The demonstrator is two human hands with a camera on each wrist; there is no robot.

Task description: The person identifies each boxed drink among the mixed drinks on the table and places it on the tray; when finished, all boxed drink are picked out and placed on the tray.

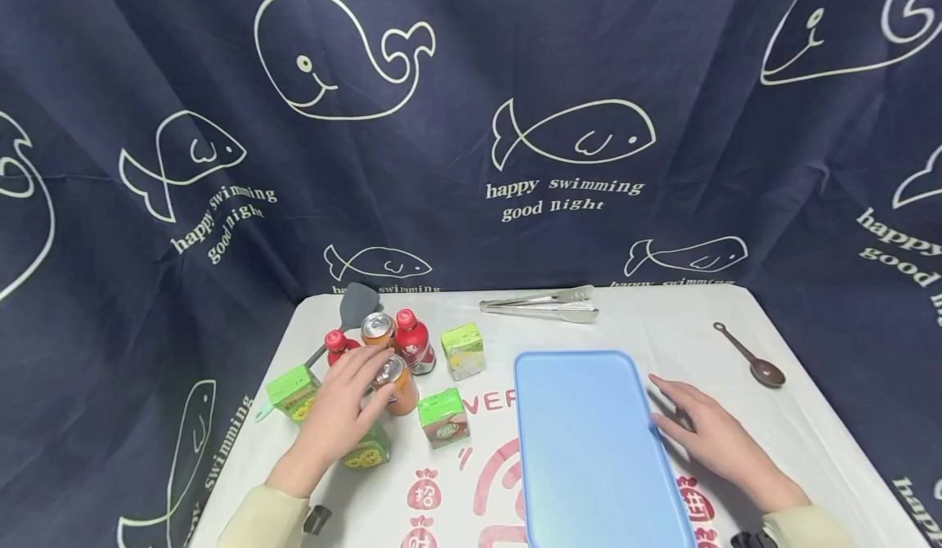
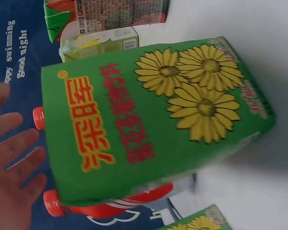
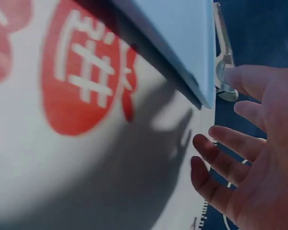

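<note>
My left hand (image 1: 342, 401) reaches over the group of drinks at the left, fingers apart and nothing held. Beside its fingertips stands an orange can (image 1: 401, 388). Under the palm is a green drink carton (image 1: 366, 448), whose yellow flowers fill the left wrist view (image 2: 158, 120). A second green carton (image 1: 293, 391) stands left of the hand. Just beyond its fingers are a red bottle (image 1: 415, 342), another red-capped bottle (image 1: 337, 342) and a second can (image 1: 378, 329). My right hand (image 1: 710, 429) hovers with loosely extended fingers by the right edge of a blue tray (image 1: 589, 442).
Two small green-topped boxes (image 1: 464, 352) (image 1: 444, 419) stand between the drinks and the tray. Metal tongs (image 1: 540, 304) lie at the back edge. A dark spatula (image 1: 359, 304) lies behind the drinks. A brown spoon (image 1: 765, 370) lies at the far right.
</note>
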